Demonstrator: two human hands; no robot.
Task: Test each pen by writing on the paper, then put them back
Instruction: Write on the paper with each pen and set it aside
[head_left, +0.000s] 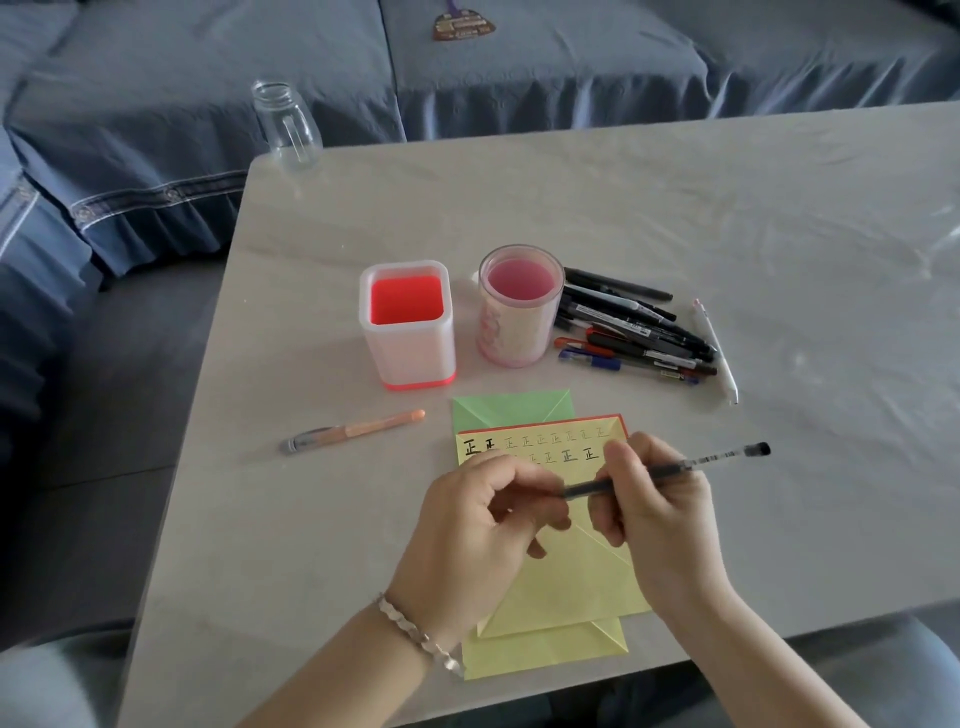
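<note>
Fingers of your right hand pinch a black pen above the yellow paper; your left hand curls shut on its near tip. Beneath spreads the grey desk. Beyond the paper stand a square red-lined holder and a round pink cup, with a pile of pens to their right. An orange pen lies left.
</note>
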